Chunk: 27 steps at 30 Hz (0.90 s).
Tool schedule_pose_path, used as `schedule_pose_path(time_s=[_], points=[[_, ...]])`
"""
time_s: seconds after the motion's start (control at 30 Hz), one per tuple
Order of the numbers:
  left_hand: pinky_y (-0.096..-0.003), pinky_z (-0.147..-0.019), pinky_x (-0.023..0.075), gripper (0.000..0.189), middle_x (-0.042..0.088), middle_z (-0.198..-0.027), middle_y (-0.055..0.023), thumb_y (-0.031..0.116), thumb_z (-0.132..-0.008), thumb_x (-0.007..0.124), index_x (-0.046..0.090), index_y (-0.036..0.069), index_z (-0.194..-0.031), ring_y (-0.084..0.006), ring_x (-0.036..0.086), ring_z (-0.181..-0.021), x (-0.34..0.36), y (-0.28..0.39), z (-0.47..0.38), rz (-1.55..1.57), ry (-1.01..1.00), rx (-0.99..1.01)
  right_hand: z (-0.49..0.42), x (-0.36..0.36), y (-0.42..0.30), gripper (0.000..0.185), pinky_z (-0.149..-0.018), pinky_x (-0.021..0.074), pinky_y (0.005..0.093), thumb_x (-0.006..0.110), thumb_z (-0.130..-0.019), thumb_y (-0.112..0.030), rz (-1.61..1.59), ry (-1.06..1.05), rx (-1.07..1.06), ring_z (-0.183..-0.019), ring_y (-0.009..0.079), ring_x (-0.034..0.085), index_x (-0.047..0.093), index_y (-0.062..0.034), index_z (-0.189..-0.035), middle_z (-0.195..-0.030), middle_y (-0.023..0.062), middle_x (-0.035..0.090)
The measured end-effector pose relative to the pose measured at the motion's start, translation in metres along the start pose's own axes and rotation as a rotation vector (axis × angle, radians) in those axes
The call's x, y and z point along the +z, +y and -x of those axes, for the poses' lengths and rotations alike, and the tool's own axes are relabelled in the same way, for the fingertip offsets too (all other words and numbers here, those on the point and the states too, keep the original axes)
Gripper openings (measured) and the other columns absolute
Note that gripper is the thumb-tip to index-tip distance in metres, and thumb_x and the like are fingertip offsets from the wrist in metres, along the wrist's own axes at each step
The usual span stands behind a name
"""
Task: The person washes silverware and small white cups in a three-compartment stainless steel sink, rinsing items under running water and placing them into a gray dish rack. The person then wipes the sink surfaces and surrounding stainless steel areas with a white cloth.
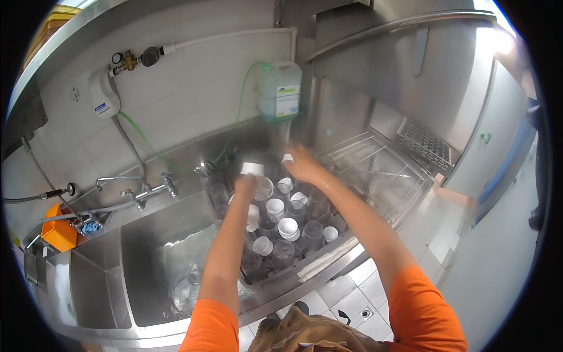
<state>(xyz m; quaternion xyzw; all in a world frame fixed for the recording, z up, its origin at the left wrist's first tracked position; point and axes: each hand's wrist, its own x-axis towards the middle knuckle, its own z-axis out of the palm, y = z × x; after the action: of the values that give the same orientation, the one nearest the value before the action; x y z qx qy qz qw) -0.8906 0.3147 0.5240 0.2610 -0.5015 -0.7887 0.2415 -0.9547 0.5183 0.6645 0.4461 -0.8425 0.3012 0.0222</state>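
Note:
A grey dish rack (290, 272) full of clear tumblers (283, 251) and small white ramekins (288, 226) stands before me. My left hand (247, 184), over the rack's left part, holds a stack of white ribbed ramekins (252, 168) at its fingertips. Further right, near the rack's far side, my right hand (301, 163) has its fingers around a small white ramekin (287, 158). Haze blurs the far part of the rack and the right fingertips. Some white cups lie tilted among the tumblers, others stand with their openings up.
Left of the rack is a steel sink basin (176, 264) with water in it, with a tap (149, 189) behind. A blue-green detergent jug (280, 94) hangs on the wall. At right are a wire rail frame (374, 163) and a steel hood (396, 57). An orange container (59, 229) stands far left.

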Motion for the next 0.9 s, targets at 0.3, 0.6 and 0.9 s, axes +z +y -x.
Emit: schedule_pose_path(time_s=[0.3, 0.6, 0.9], points=[[-0.0298, -0.086, 0.0466, 0.047, 0.051, -0.126, -0.0070, 0.030, -0.094, 0.053, 0.042, 0.016, -0.137, -0.0163, 0.055, -0.101, -0.215, 0.068, 0.161, 0.391, -0.418, 0.069, 0.119, 0.035, -0.102, 0.036, -0.095, 0.0380, 0.0436, 0.063, -0.083, -0.017, -0.514, -0.042, -0.363, -0.119, 0.0346, 0.045, 0.058, -0.0110, -0.118, -0.128, 0.0154, 0.047], [-0.0355, -0.099, 0.0378, 0.039, 0.057, -0.125, -0.0161, 0.026, -0.093, 0.053, 0.053, 0.005, -0.127, -0.0276, 0.052, -0.116, -0.299, -0.017, 0.195, -0.783, 0.173, 0.226, 0.129, -0.010, 0.101, 0.023, -0.078, 0.0488, 0.0426, 0.053, -0.078, -0.003, -0.118, 0.511, 0.058, -0.086, 0.0354, 0.060, 0.065, -0.0070, -0.097, -0.097, 0.0170, 0.060], [-0.0374, -0.105, 0.0332, 0.079, 0.033, -0.146, -0.0122, 0.060, -0.090, 0.043, 0.030, 0.001, -0.141, -0.0263, 0.037, -0.131, -0.149, -0.046, 0.120, 0.068, 0.017, -0.054, 0.082, 0.020, 0.306, 0.054, -0.087, 0.0465, 0.0338, 0.059, -0.085, -0.046, 0.177, -0.338, 0.304, -0.101, 0.0254, 0.060, 0.055, -0.0081, -0.123, -0.112, 0.0120, 0.064]])
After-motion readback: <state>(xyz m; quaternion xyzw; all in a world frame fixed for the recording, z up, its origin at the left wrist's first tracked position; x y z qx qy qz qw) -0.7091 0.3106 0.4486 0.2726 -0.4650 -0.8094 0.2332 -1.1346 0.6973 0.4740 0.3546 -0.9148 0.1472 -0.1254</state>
